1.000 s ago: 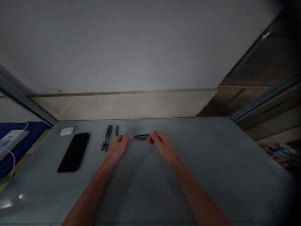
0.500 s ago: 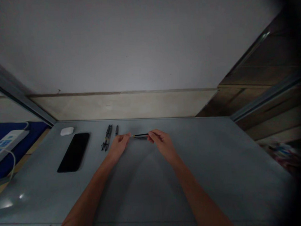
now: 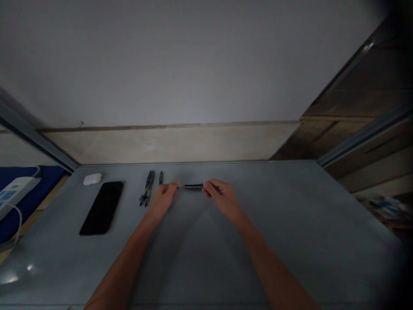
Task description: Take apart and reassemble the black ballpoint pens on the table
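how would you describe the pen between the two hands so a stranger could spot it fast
On the grey table top, find the two hands, left and right, near the far edge. The dark pen lies crosswise between them, its pale tip toward the left hand. Unlike the bundle of dark pens and the short dark pen to its left, it is the only one held.

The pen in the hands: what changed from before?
The black pen looks thicker now, and its end has moved left to reach the left hand. Just before, that end stopped short of those fingers. The right hand holds the other end as before. The phone and the pens on the table stayed put.
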`<state>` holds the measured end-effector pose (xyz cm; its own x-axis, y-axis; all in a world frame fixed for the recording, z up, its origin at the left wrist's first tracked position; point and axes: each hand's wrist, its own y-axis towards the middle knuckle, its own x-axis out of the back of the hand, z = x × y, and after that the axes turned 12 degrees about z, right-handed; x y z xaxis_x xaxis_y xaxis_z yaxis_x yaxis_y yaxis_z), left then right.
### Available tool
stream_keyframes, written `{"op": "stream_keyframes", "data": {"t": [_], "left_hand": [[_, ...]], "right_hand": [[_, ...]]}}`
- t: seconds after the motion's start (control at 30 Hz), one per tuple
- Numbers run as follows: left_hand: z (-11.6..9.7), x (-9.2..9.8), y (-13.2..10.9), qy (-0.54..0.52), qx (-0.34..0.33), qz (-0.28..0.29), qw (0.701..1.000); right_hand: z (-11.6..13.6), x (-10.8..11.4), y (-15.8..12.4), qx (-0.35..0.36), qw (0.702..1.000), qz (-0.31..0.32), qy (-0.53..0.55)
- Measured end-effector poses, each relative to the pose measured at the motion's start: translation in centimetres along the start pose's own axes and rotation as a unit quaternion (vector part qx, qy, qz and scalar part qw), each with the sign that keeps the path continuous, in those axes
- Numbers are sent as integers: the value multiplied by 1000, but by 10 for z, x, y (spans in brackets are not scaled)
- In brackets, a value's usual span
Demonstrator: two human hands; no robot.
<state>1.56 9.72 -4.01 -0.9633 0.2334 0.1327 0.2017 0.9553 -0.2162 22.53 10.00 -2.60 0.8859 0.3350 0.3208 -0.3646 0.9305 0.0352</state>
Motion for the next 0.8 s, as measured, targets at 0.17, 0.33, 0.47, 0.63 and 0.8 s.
{"op": "stream_keyframes", "data": {"t": [0.17,0.33,0.47,0.63,0.8], "left_hand": [[0,1,-1,12,-3,-11,1000],[-1,-1,-2,3,-11,-5,1000],[-2,-1,-1,-7,-4,-10,1000],[-4,-1,-2,-29,-8,-7,1000],[-5,-1,-2,-48,0,-14,999]], "right_hand": [[-3,-1,1,-2,1000,6,7],[-3,-1,1,2,1000,0,12],[-2,-1,0,5,1000,-1,4],[-1,-2,0,15,1000,3,19],[-3,-2,1,23,999,-3,43]]}}
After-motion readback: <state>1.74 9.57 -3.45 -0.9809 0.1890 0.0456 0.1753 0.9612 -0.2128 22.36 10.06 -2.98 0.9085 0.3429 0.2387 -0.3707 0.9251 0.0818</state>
